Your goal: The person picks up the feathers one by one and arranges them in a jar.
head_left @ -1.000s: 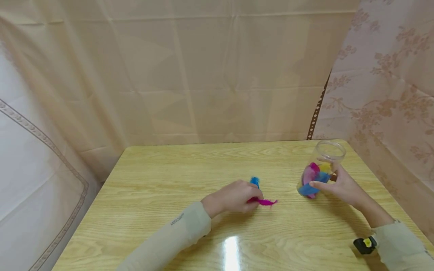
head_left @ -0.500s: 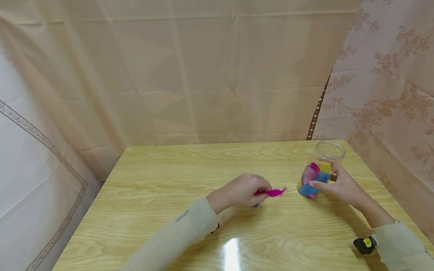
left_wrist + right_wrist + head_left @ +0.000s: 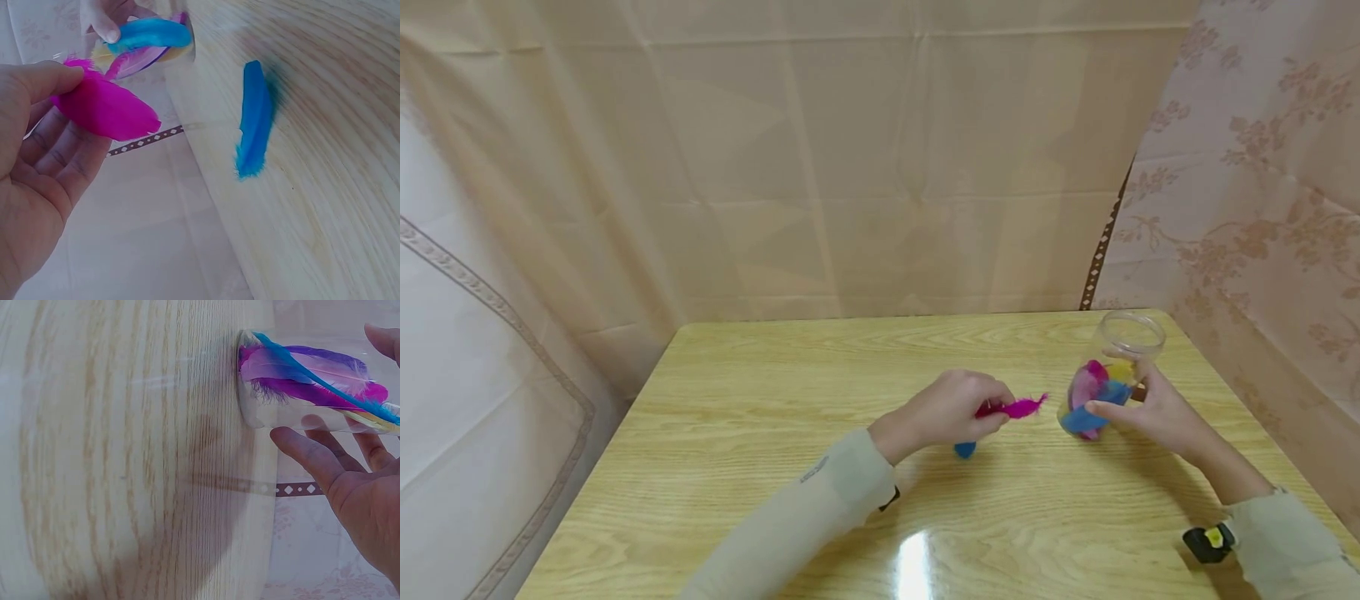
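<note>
My left hand (image 3: 951, 410) pinches a magenta feather (image 3: 1024, 407) between thumb and fingers, its tip pointing toward the jar. The left wrist view shows that feather (image 3: 109, 107) broad and flat, above the table. A blue feather (image 3: 255, 119) lies on the wood below the hand; in the head view only its end (image 3: 966, 450) shows. At the right, a lidless clear jar (image 3: 1107, 343) stands on the table, its side gripped by my right hand (image 3: 1165, 421). Inside are several feathers (image 3: 312, 372) in pink, purple, blue and yellow.
The wood-grain table (image 3: 760, 400) ends at a beige curtain (image 3: 850, 167) behind, with a flowered cloth (image 3: 1262, 183) along the right side. The jar is close to the table's right edge. A black wrist device (image 3: 1207, 544) sits at the right sleeve.
My left hand has lifted the magenta feather from the table and moved right and away from me, toward the jar. The blue feather stays on the table. My right hand and the jar hold still.
</note>
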A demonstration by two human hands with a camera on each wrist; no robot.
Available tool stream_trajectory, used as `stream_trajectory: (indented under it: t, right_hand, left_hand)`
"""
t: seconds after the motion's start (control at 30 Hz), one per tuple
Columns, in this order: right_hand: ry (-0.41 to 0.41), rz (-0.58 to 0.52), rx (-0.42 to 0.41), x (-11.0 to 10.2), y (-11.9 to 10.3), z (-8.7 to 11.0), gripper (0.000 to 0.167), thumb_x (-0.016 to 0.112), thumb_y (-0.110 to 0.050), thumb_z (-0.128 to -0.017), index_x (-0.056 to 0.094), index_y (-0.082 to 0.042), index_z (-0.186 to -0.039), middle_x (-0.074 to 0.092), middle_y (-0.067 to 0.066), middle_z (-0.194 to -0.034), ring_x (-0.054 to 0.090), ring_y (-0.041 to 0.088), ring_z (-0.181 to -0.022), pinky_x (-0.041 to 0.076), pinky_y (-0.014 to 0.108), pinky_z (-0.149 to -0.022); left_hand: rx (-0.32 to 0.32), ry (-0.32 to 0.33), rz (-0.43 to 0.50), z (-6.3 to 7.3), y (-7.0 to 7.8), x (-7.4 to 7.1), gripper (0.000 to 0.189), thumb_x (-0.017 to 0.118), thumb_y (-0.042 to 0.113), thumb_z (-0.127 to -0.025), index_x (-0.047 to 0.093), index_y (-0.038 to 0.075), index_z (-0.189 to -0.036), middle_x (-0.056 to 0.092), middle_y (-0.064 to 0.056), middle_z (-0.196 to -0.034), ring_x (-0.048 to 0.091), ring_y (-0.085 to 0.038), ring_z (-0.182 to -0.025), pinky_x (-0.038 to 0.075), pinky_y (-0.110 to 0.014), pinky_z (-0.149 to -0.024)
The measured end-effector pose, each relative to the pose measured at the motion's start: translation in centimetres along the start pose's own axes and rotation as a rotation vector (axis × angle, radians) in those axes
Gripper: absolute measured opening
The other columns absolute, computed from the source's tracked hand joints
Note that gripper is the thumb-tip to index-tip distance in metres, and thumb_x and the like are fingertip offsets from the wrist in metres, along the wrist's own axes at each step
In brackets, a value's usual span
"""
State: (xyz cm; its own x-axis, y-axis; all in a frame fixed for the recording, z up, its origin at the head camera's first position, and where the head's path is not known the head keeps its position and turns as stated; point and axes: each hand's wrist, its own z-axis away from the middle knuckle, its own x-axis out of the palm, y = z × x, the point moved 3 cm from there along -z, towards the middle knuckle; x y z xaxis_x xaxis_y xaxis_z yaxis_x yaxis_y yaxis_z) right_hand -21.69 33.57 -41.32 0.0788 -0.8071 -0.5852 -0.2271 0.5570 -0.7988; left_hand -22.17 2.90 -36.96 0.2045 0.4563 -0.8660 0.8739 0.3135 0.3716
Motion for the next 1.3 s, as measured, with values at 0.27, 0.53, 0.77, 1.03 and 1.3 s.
stream_trajectory:
  t: [0.27,0.53,0.77,1.03,1.3]
  right_hand:
    - [0.007,-0.003,-0.010,0.0,0.0,-0.1,0.087,0.079,-0.018,-0.090,0.026,-0.013,-0.158,0.016,0.031,-0.158,0.014,0.064,-0.140,0.022,0.084,-0.097]
    - [0.014,0.003,-0.028,0.1,-0.1,-0.1,0.086,0.080,-0.017,-0.089,0.027,-0.011,-0.157,0.018,0.030,-0.158,0.017,0.061,-0.141,0.024,0.083,-0.097]
    - [0.015,0.007,-0.014,0.1,-0.1,-0.1,0.086,0.080,-0.018,-0.089,0.028,-0.013,-0.157,0.019,0.032,-0.157,0.018,0.061,-0.140,0.023,0.083,-0.098]
    - [0.007,-0.001,-0.010,0.0,0.0,-0.3,0.087,0.080,-0.019,-0.089,0.025,-0.008,-0.156,0.020,0.030,-0.158,0.018,0.060,-0.141,0.023,0.083,-0.098]
    - [0.006,-0.010,-0.029,0.0,0.0,-0.4,0.087,0.080,-0.017,-0.089,0.024,-0.002,-0.154,0.023,0.026,-0.158,0.020,0.056,-0.141,0.025,0.082,-0.098]
  left_hand:
    - [-0.032,0.015,0.008,-1.3,0.5,-0.2,0.013,0.071,0.014,-0.096,0.075,0.008,-0.107,0.070,0.004,-0.089,0.052,0.001,-0.066,0.044,-0.007,-0.063]
    - [-0.116,0.068,0.099,-2.3,0.5,-0.8,0.013,0.071,0.015,-0.096,0.074,0.007,-0.106,0.068,0.007,-0.086,0.053,0.000,-0.061,0.047,-0.009,-0.059]
    - [-0.196,0.145,0.265,-3.2,0.1,-1.3,0.011,0.072,0.014,-0.096,0.073,0.007,-0.105,0.066,0.008,-0.086,0.056,-0.003,-0.069,0.052,-0.015,-0.057]
    - [-0.306,0.239,0.578,-4.3,-0.2,-0.9,0.019,0.075,0.015,-0.094,0.073,0.005,-0.110,0.068,0.006,-0.088,0.062,-0.007,-0.078,0.056,-0.020,-0.067]
    - [-0.318,0.267,0.709,-5.5,0.2,-1.1,0.019,0.076,0.015,-0.094,0.073,0.003,-0.108,0.069,0.006,-0.084,0.064,-0.009,-0.072,0.059,-0.027,-0.067]
